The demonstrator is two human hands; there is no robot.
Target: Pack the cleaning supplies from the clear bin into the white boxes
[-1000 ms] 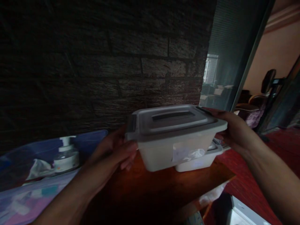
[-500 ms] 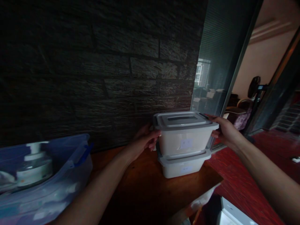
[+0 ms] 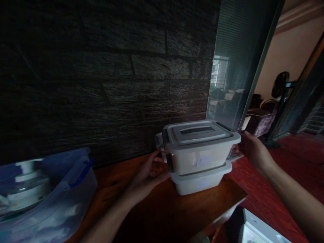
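Two lidded white storage boxes are stacked near the right end of the wooden table. The upper box [image 3: 188,162] has a grey lid with a dark handle slot and a small pale label; it rests on the lower box [image 3: 188,187], which carries a similar label. Behind their left end, part of another pale container [image 3: 159,140] shows. My left hand [image 3: 152,172] is at the stack's left side, thumb and fingers apart, fingertips close to the boxes. At the right end of the upper box is my right hand [image 3: 253,150], loosely open, some fingertips hidden by the rim.
A translucent blue-tinted bin [image 3: 83,199] with a pump bottle [image 3: 27,185] stands at the left. Dark stone wall [image 3: 113,84] rises behind the table [image 3: 152,216]. A glass panel [image 3: 227,67], a black fan [image 3: 280,84] and red floor [image 3: 286,168] lie right. A white box [image 3: 260,222] is below the table edge.
Both hands have come away from the upper box's ends, the left moving down and the right outward. The upper box stays on the lower one. The view has shifted slightly.
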